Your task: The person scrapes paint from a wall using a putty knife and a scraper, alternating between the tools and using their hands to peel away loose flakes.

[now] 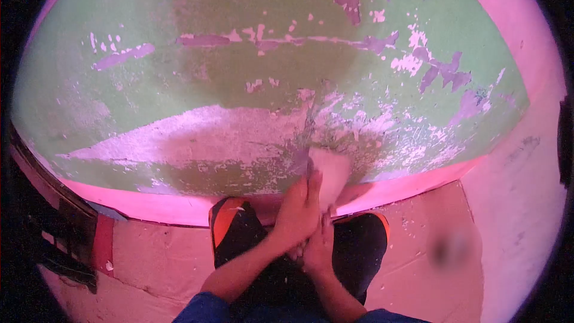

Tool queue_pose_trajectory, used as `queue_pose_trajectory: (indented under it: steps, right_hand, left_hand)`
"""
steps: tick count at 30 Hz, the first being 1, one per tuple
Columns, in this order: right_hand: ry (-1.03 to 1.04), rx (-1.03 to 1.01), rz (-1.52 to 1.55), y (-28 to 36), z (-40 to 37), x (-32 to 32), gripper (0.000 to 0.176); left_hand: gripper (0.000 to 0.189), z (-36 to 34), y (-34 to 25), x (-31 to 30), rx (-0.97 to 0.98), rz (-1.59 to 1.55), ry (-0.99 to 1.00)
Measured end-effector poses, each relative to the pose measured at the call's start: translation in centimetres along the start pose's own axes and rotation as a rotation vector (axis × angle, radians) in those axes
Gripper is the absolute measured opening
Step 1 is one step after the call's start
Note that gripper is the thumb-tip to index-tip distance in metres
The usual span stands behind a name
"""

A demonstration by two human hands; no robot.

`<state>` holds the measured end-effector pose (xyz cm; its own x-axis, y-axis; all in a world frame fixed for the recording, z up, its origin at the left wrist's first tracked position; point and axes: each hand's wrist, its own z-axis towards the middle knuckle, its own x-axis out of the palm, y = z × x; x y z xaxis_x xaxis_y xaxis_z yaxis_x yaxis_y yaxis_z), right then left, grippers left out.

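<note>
Facing a green wall [137, 84] close up, paint badly flaked: pale bare patches low down, purplish scars across the upper half and off to the right. Below that, a pink band [167, 206] along the foot of the wall, meeting a pink side wall [526, 191] on the right. Underfoot, flat sheets of pale covering [155, 257] spread over the floor, flecked with chips. On the right-hand sheet, a dark smudge [445, 250], too blurred to identify. At far left, a dark frame edge [66, 227] with a red strip beside it.

Looking down on two dark shoes [230, 227] with orange edging, toes near the pink band. Left hand [299, 206] reaching forward from a bare forearm and blue sleeve, fingers pressed together and laid along a pale flat piece [332, 173] — holding it against the wall just above the pink band, in the worn patch near the middle. Right hand [318, 248] tucked directly beneath, touching the left wrist — fingers hidden, so cannot tell whether curled or spread.
</note>
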<state>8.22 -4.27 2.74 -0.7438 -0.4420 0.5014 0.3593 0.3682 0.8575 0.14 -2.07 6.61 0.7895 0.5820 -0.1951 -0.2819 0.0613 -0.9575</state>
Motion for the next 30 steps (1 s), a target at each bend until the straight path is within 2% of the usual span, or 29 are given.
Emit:
queue_pose_trajectory:
  steps: [2,4,5,7,8,10,11,13,14,16,18,20,22,23,25,26,27,28,29,30]
  right_hand:
    - [-0.033,0.055,0.075,-0.4,-0.5,-0.4,0.03]
    - [-0.05,-0.038,0.004,0.1,-0.3,0.3,0.029]
    - [-0.008,-0.068,-0.044,0.1,-1.1,0.0,0.029]
    - [-0.04,-0.062,-0.072,0.8,-1.0,0.2,0.029]
    - [-0.079,-0.036,-0.11,0.8,-1.1,0.2,0.03]
    - [-0.095,-0.033,-0.048,-0.9,-0.6,-0.5,0.03]
    - [-0.08,-0.061,0.026,-1.2,0.5,-0.6,0.029]
    - [-0.033,-0.023,-0.025,-0.7,-1.0,-1.2,0.029]
    - [0.03,-0.018,-0.08,0.2,-1.3,-0.9,0.029]
    - [0.006,0.029,-0.044,1.3,-0.9,0.4,0.029]
    - [-0.128,-0.023,0.021,0.0,0.2,0.5,0.03]
    - [-0.058,-0.045,-0.011,0.3,0.0,-0.5,0.03]
    - [0.009,-0.074,-0.026,0.7,-0.6,-0.7,0.031]
    - [0.006,-0.041,-0.031,1.3,-0.4,-0.5,0.032]
    - [-0.02,0.02,-0.048,0.0,-0.5,-1.3,0.034]
    - [-0.068,-0.107,-0.195,-2.3,0.4,-2.4,0.035]
    - [-0.092,-0.26,-0.332,-2.5,1.8,-2.0,0.036]
    - [-0.091,-0.241,-0.324,-2.3,0.7,-1.9,0.036]
    - [-0.056,-0.14,-0.253,-0.4,-1.2,-1.0,0.035]
    - [-0.01,-0.076,-0.18,1.1,-1.5,-0.5,0.034]
  left_hand:
    - [0.046,-0.4,0.4,0.3,-0.089,-0.065,0.057]
    - [0.047,-0.9,-2.5,-0.6,-0.015,-0.026,0.024]
    - [0.047,-1.8,-2.1,-0.2,-0.032,-0.022,0.032]
    - [0.047,-2.4,-1.0,0.8,0.232,-0.004,-0.138]
    - [0.047,-1.3,-0.8,0.5,0.232,-0.005,-0.135]
    - [0.047,0.6,-0.3,-0.2,-0.137,-0.069,0.155]
    - [0.047,0.6,-1.1,-0.1,-0.123,-0.073,0.147]
    - [0.047,-1.5,-3.3,0.0,-0.035,-0.049,-0.006]
    - [0.047,-1.7,-2.7,0.1,-0.029,-0.043,-0.008]
    - [0.047,-1.0,-0.6,0.7,0.08,0.074,-0.072]
    - [0.046,-0.8,0.8,0.9,-0.005,0.008,-0.008]
    - [0.046,-0.7,0.5,0.8,-0.069,-0.036,0.045]
    - [0.047,-1.9,-1.2,0.9,0.156,0.035,-0.084]
    - [0.047,-0.5,-1.3,0.6,0.18,0.037,-0.089]
    - [0.048,1.1,-0.4,0.3,-0.298,-0.042,0.163]
    - [0.048,0.2,-0.7,0.5,-0.312,-0.053,0.165]
    - [0.049,0.0,-2.2,0.3,-0.136,-0.007,0.056]
    - [0.05,-0.8,-2.9,0.0,0.008,0.053,-0.042]
    - [0.052,-1.0,-2.1,0.5,0.092,0.006,-0.044]
    - [0.052,-0.8,-1.2,0.5,0.109,0.014,-0.048]
